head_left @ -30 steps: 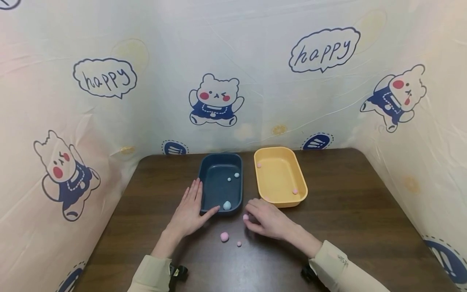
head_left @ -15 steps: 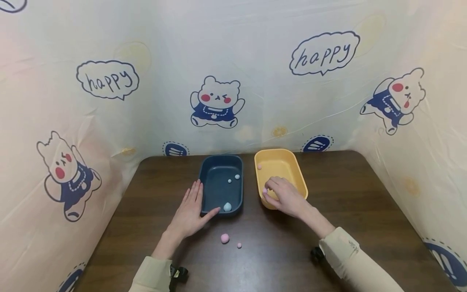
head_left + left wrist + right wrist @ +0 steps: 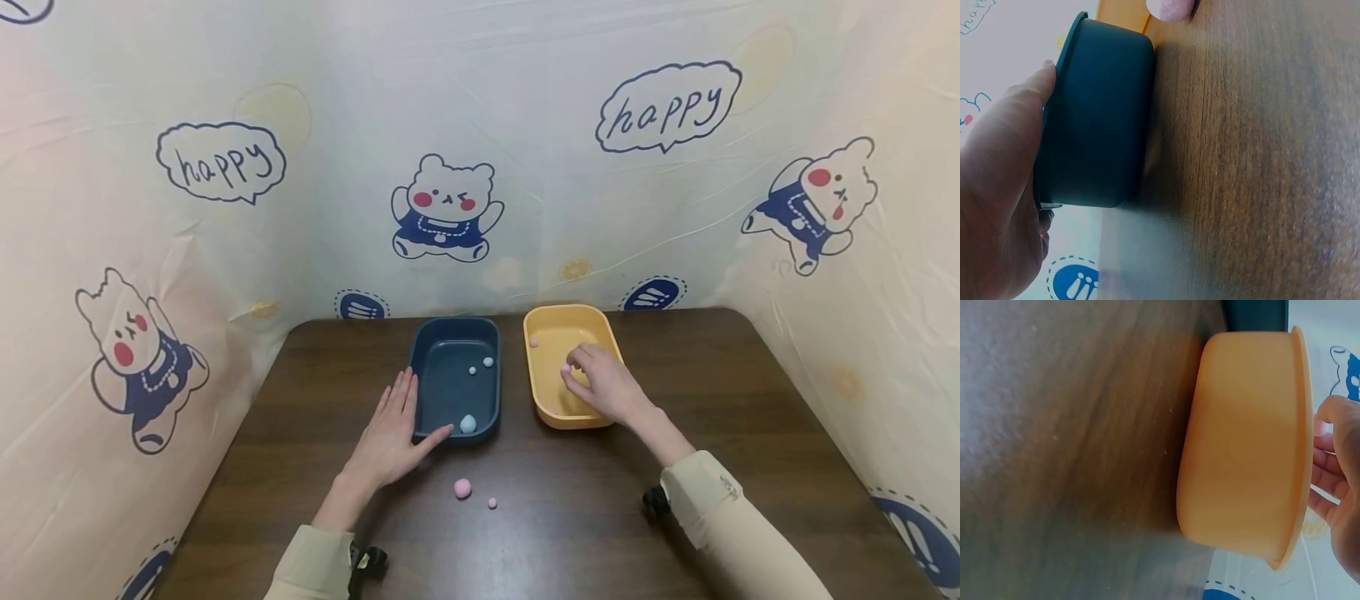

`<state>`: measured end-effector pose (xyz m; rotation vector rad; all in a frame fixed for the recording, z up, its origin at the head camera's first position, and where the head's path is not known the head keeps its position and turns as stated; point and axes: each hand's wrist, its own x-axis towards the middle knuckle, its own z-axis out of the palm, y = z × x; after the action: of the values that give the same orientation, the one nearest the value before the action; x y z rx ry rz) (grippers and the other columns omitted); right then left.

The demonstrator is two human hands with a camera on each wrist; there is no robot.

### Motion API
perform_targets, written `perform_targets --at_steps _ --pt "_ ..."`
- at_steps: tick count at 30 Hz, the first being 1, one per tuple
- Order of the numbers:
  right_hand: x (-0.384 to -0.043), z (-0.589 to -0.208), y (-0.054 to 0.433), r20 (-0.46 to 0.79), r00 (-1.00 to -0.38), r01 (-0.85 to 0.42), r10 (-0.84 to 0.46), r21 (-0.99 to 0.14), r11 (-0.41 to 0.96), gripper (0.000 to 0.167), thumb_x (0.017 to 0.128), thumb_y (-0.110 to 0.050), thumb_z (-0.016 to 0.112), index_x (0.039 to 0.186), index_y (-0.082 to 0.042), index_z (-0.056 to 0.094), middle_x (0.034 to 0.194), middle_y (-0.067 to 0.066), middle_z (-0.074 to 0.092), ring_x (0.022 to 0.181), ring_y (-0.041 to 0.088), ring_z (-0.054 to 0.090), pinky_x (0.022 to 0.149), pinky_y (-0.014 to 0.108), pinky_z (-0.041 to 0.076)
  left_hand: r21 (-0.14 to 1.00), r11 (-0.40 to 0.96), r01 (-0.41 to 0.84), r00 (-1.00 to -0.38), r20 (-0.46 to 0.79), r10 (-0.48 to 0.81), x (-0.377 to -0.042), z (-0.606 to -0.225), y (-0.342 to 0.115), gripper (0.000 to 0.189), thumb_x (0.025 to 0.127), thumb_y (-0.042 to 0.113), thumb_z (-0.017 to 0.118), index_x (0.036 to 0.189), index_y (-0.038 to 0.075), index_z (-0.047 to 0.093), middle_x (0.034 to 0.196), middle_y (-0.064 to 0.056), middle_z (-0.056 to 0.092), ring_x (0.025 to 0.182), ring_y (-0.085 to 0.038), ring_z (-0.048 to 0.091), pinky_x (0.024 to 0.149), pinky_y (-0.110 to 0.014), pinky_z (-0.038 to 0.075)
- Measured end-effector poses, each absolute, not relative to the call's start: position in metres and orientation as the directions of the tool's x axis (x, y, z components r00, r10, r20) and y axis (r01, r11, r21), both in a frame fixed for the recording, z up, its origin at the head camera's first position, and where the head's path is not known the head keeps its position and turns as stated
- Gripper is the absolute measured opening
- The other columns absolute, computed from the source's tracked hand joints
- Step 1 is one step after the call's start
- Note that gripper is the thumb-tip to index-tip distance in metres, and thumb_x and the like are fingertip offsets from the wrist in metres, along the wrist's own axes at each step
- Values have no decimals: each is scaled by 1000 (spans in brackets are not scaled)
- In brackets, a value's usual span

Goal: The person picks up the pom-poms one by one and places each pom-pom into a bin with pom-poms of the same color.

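Observation:
My right hand pinches a small pink ball between thumb and fingertips, over the yellow tray. In the right wrist view that hand reaches past the tray's rim. A pink ball lies near the tray's far left corner; my hand covers part of the inside. My left hand rests on the dark blue tray, straight fingers along its left side and thumb across the near rim. Inside that tray are a larger pale blue ball and two smaller ones, one being a pale blue ball.
On the brown table, in front of the trays, lie a larger pink ball and a tiny pink ball. A printed curtain hangs behind and at both sides of the table.
My right hand has carried the pink ball from the table in front of the trays up and right, over the yellow tray. The left hand stays on the blue tray.

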<state>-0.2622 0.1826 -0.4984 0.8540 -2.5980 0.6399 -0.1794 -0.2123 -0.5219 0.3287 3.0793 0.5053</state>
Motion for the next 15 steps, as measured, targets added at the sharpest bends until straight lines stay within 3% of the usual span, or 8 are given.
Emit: perform_targets --at_steps 4,9,15 --pt "-268 -498 186 454 -761 -619 -463 -297 727 12 103 -15 73 99 -4 72 97 14 74 89 25 68 81 43 62 317 926 207 -978 34 207 -179 -522 -212 120 98 85 51 175 1 12 186 -18 9 174 -37 11 141 -57 17" --pt "-270 -499 189 448 -770 -607 -454 -298 736 21 101 -18 77 110 1 75 104 15 75 92 28 71 84 47 63 312 927 210 -977 38 209 -179 -522 -212 120 98 84 51 175 0 13 186 -19 9 174 -38 12 141 -57 17" --pt "-265 -499 189 434 -779 -602 -453 -314 734 40 100 -25 79 130 1 74 124 18 77 117 37 73 105 55 61 311 927 211 -977 37 209 -180 -522 -212 120 98 85 51 175 1 12 186 -19 9 174 -38 11 141 -57 16"
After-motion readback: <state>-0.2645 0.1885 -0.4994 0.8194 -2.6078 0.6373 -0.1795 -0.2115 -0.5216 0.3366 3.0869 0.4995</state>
